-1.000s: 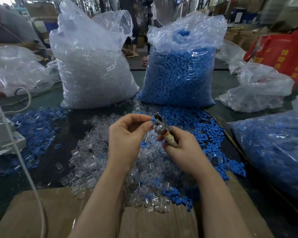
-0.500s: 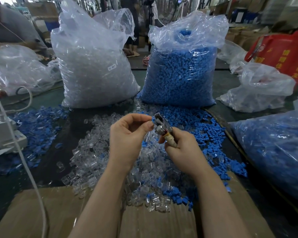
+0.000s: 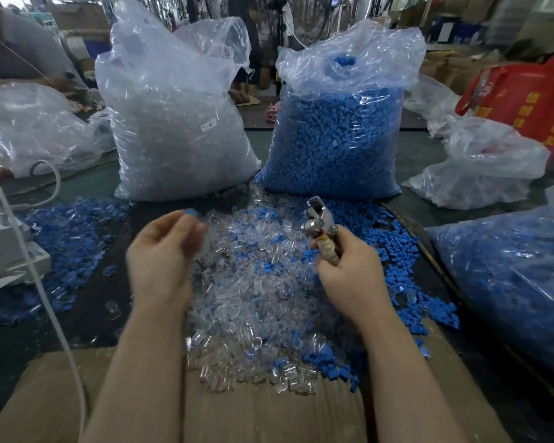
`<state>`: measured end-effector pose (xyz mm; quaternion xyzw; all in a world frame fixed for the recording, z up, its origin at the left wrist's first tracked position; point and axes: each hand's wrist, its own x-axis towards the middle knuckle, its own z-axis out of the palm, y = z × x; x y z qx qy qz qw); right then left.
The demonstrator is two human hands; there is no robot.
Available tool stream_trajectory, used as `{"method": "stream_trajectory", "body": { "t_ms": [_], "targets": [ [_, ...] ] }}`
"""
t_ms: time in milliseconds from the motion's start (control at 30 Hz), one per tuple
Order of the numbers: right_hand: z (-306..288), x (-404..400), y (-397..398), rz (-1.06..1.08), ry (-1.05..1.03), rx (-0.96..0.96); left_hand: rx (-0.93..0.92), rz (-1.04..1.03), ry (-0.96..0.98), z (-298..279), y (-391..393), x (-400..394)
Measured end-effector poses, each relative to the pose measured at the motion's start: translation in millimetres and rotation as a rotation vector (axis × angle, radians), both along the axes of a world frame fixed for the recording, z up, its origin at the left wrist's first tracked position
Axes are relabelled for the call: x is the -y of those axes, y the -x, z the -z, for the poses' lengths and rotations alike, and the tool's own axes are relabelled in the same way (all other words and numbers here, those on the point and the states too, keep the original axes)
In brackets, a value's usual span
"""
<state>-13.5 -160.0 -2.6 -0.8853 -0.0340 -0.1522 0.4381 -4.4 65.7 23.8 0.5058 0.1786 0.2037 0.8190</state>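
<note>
The person is working through small plastic parts with a hand tool, and the step in hand looks like handling a single part between presses of that tool. The left hand (image 3: 163, 260) is showing blurred, its fingers curled inward, and it is pinching a blue piece (image 3: 191, 212) at the fingertips. The blur is hiding exactly how thumb and fingers meet. Just right of that hand, clear pieces (image 3: 253, 282) are lying heaped on the desk (image 3: 93, 298). Further right, the right hand (image 3: 349, 276) is clamping firmly round the wrapped handle of a metal tool (image 3: 317, 219). The tool's head is pointing up above the knuckles, with nothing visibly sitting in it. Beyond this hand, to its right, loose blue pieces (image 3: 397, 247) are spreading over the desk. The next move probably calls for bringing a part to the tool's head, which is standing well apart from the left fingertips. That will likely be needing careful fingertip aim, since the parts are small.
</note>
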Motion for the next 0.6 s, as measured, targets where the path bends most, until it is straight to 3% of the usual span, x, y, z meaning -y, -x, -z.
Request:
{"method": "stream_trajectory", "body": {
  "t_ms": [133,300,433,600],
  "targets": [
    [2.6,7.5,-3.5,0.136,0.062,0.030,-0.116,-0.201,0.519,11.7,0.0,-53.3],
    [7.2,14.9,-7.8,0.317,0.194,-0.075,0.048,-0.330,0.907,16.8,8.8,-81.1],
    [8.5,18.1,-8.1,0.387,0.327,-0.193,0.085,-0.412,1.004,16.3,9.5,-87.3],
    [5.8,15.6,-7.0,0.402,0.401,-0.270,0.033,-0.389,0.901,21.7,7.0,-89.0]
  ]
}}
